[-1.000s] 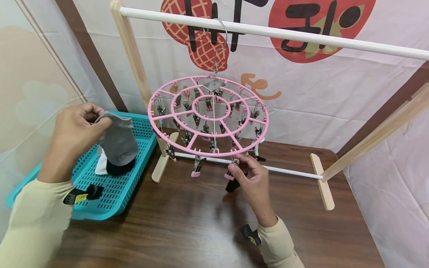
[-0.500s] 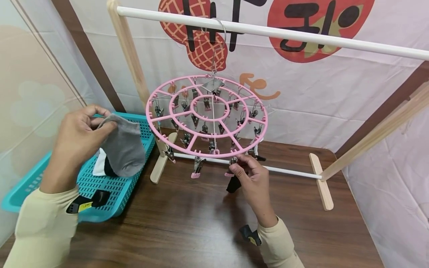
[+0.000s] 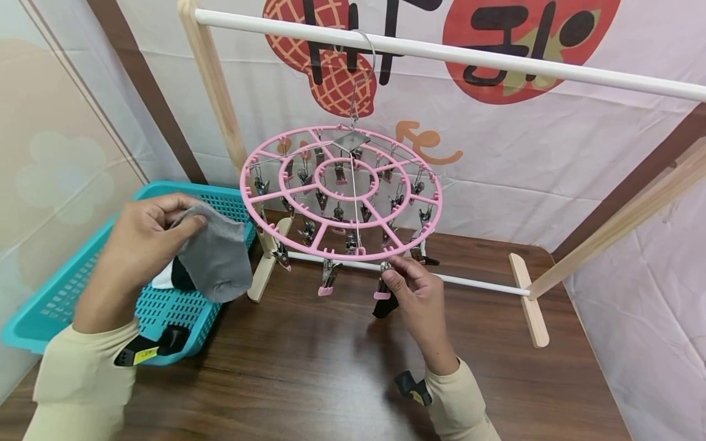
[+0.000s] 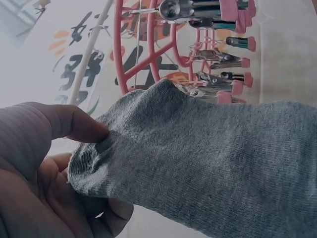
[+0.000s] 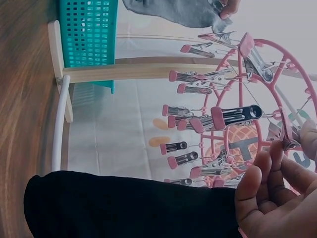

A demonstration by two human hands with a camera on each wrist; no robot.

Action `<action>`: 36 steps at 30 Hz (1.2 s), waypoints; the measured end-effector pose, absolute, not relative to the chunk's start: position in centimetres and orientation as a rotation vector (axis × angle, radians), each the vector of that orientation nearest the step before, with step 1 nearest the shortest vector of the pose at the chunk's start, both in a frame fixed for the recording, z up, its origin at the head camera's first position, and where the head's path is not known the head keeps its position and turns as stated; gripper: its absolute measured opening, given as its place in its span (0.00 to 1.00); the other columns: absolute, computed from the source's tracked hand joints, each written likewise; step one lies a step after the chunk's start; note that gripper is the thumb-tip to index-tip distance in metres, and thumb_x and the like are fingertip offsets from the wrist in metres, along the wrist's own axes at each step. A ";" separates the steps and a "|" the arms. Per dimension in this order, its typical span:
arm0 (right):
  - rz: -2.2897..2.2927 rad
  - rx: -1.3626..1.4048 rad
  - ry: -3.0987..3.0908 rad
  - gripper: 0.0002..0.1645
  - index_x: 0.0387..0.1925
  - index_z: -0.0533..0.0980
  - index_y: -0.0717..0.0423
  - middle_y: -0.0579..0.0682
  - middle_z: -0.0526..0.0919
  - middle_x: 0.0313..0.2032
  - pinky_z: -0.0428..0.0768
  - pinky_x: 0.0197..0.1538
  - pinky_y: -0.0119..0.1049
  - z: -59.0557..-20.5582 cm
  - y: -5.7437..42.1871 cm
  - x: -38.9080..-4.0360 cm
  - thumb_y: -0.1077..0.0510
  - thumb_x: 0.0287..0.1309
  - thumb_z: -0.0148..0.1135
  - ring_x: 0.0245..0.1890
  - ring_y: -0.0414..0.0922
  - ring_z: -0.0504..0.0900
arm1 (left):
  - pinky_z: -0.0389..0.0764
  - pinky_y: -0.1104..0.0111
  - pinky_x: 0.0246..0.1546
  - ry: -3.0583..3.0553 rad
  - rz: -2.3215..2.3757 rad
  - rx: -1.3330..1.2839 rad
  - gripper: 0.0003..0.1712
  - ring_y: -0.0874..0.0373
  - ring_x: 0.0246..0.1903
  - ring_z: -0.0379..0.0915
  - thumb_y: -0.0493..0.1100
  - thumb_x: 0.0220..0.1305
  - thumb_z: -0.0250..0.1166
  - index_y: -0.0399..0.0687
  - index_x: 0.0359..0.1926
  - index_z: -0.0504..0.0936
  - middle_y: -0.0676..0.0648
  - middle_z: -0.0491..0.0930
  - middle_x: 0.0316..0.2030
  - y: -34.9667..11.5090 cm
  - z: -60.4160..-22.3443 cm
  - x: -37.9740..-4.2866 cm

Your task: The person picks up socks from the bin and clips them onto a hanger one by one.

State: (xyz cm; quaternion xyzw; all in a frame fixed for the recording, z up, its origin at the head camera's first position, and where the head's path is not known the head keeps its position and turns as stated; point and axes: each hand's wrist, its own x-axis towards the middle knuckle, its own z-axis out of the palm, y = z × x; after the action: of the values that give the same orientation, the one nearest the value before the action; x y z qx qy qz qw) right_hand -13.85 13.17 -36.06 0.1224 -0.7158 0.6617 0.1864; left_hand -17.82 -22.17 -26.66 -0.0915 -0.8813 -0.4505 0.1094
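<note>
In the head view my left hand (image 3: 140, 245) pinches a grey sock (image 3: 217, 263) near one end, and the rest hangs beside the pink round clip hanger (image 3: 263, 197). The left wrist view shows thumb and fingers on the edge of the grey sock (image 4: 208, 158). At the hanger's front rim, my right hand (image 3: 417, 300) pinches the top of a metal clip (image 3: 382, 283) with pink tips. In the right wrist view that clip (image 5: 286, 130) is partly hidden by the fingers. Behind the right hand hangs a black sock (image 3: 385, 307), seen large in the right wrist view.
A turquoise basket (image 3: 33, 331) at the left holds a black item (image 3: 182, 275) and a white item (image 3: 162, 279). The hanger hooks on a white rail (image 3: 469, 54) with wooden legs (image 3: 217, 92). Several clips dangle from its rings. A white item hangs at the back right.
My left hand has moved right and slightly down with the grey sock, towards the hanger. The right hand stays at the rim, and its clip now points more straight down.
</note>
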 end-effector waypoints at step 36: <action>1.885 0.357 -2.067 0.12 0.43 0.78 0.73 0.62 0.83 0.40 0.79 0.42 0.29 -36.3 13.0 -13.9 0.69 0.57 0.63 0.38 0.38 0.81 | 0.70 0.68 0.24 -2.909 -1.386 -0.637 0.06 0.57 0.26 0.70 0.34 0.59 0.67 0.41 0.37 0.79 0.49 0.78 0.26 -18.7 -30.6 -16.2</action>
State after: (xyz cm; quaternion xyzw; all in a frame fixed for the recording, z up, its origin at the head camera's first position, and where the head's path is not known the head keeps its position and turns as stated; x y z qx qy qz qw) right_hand -13.86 13.00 -36.34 0.1248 -0.7235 0.6598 0.1601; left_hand -16.24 -18.70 -30.58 -0.1934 -0.8833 -0.4210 -0.0716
